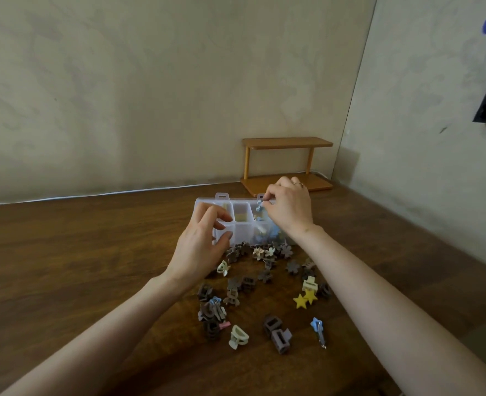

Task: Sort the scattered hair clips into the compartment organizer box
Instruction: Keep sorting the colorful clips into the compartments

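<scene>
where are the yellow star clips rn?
Head view: the yellow star clips lie on the table on the pile's right side, just camera-side of the cream claw clip.

Looks like a room in somebody's home, most likely a desk corner. A dark wood-grain tabletop [78, 252] is set against plain beige plastered walls [150, 95], which meet in a corner at about 1 o'clock. A small two-tier wooden shelf [287, 142] is tucked in there, and a white cable [121, 192] is run along the wall's foot out to 9 o'clock. Personal bits are spread at 6 o'clock: little hair clips [276, 330] and a clear organizer box [207, 200].
</scene>
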### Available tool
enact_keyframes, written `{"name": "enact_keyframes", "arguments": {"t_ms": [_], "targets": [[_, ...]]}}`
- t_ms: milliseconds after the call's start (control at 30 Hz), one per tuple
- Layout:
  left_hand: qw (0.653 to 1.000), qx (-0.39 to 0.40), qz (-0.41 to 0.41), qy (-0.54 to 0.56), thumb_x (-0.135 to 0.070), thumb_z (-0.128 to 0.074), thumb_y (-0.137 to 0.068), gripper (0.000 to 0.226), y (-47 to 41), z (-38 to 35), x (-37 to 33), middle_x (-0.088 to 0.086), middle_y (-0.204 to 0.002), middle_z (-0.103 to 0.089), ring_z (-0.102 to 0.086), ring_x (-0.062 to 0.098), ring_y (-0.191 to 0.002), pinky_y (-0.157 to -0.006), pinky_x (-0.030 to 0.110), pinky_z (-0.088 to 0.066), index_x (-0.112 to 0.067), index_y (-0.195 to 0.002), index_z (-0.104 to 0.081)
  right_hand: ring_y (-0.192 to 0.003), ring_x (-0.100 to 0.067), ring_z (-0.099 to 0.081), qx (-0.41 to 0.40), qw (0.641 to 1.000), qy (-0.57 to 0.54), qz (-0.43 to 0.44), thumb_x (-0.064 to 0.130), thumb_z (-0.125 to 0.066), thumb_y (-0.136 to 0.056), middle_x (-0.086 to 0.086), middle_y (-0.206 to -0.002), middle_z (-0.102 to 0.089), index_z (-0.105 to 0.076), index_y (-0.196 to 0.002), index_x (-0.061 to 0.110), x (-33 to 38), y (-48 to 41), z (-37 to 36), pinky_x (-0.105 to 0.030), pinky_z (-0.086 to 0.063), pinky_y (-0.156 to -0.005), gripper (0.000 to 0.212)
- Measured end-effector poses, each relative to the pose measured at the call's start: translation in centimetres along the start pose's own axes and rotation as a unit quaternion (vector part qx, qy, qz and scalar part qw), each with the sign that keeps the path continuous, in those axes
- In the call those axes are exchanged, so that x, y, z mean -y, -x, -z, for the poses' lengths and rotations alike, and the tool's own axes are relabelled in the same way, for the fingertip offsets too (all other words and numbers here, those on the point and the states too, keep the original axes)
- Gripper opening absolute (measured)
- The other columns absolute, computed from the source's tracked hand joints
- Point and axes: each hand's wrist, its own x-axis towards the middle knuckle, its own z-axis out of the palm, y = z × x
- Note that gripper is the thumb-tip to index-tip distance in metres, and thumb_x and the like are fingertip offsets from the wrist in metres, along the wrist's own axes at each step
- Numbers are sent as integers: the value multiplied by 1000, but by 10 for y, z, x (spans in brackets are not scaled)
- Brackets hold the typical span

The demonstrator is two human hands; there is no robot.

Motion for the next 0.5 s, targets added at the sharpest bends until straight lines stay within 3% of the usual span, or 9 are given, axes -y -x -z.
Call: {"name": "enact_keyframes", "arguments": {"t_ms": [100,233,500], "targets": [[1000,-4,-5,-2,-13,-61,-86,19,-1,2,1,-4,-115,-43,-52,3,-94,-75,20,-52,-15,-103,-54,-111,-23,-40,56,996,62,9,32,-57,-89,1,-114,-56,-70,-95,23,3,-4,1,-38,-32,-92,16],[1000,3,-11,2,-12,-61,-86,17,-1,1,2,-3,-115,-44,-52,2,-93,-76,18,-50,-13,-102,-56,-114,-23,-38,74,994,69,30,36,-42,-95,1,-120,-55,-74,-96,25,-4,2,12,-40,-27,-94,34],[998,48,-34,11,-12,-61,-86,14,1,-1,-6,-6,-113,-45,-54,2,-95,-74,16,-52,-16,-99,-57,-97,-17,-45,-40,996,-73,32,30,-56,-91,2,-99,-63,-74,-89,17,-12,45,21,-30,-31,-80,22]]}}
